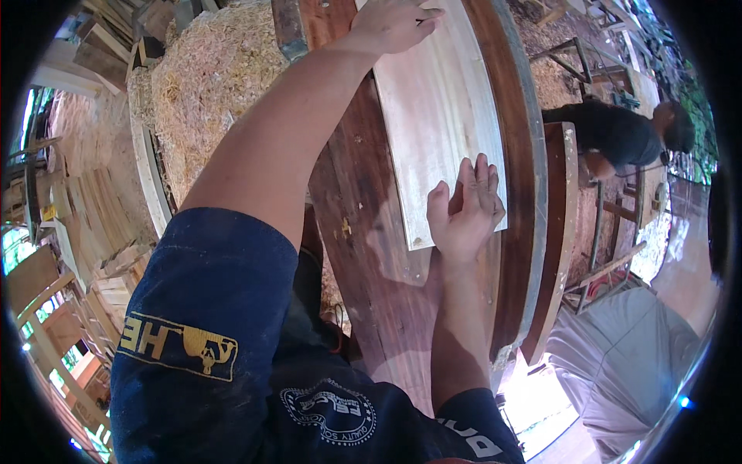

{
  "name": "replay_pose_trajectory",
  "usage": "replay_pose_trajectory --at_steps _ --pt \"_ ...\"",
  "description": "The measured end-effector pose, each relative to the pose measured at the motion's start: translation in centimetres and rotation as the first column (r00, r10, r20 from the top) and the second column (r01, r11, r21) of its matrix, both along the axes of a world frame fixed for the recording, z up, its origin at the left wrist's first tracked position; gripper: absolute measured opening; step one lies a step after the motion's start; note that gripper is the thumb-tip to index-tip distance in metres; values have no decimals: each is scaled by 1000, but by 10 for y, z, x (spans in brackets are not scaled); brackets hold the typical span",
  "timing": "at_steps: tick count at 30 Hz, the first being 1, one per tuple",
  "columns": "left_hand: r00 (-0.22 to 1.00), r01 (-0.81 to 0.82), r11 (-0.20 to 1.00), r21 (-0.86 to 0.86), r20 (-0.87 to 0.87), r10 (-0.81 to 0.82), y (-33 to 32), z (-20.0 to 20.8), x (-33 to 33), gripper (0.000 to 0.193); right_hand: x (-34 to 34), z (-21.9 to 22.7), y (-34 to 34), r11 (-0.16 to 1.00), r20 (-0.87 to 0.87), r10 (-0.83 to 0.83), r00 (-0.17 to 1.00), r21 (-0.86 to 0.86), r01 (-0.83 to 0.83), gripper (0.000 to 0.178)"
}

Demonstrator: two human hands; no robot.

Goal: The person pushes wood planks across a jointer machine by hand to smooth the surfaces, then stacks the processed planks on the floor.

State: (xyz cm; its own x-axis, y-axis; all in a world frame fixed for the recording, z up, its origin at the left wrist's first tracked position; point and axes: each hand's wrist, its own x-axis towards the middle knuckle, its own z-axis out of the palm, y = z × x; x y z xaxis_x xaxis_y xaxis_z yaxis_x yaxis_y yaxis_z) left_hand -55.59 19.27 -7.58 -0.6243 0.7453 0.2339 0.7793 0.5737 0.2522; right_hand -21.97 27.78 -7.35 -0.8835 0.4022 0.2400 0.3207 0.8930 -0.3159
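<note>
A long pale board point(437, 100) lies on a reddish-brown wooden bench point(379, 309). Stretched far forward, my left hand point(394, 25) rests over the board's far part, with its fingers extended and apart from the thumb. My right hand point(466, 207) lies flat on the near end, its fingers stretched out and the thumb spread away. Neither hand has anything grasped in it. The board's far end runs out of the picture at the top edge.
Wood shavings point(220, 85) are heaped left of the bench. Stacked planks point(100, 205) stand farther left. On the right are a curved wooden piece point(550, 247), a grey cover point(622, 340) and another person point(610, 131) bending over. Small chips dot the bench.
</note>
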Motion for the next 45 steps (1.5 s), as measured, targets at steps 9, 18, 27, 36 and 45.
replay_pose_trajectory --at_steps 9,18,27,36,45 --pt "999 -31 999 -25 28 32 2 -4 -66 42 -65 -2 -1 1000 -26 9 1000 8 -9 57" --pt "999 -31 999 -28 22 31 3 -9 -150 43 -151 -9 1 1000 -36 4 999 8 -4 57" --pt "999 -13 1000 0 31 13 -5 -6 -196 43 -192 -3 -1 1000 -19 6 1000 -23 -6 58" --pt "992 -74 996 45 102 69 -8 -11 -109 48 -192 -5 3 999 -3 -19 1000 -45 19 55" --pt "995 -93 992 90 50 88 -9 -25 -154 43 -232 -10 0 1000 -30 -15 999 -3 15 52"
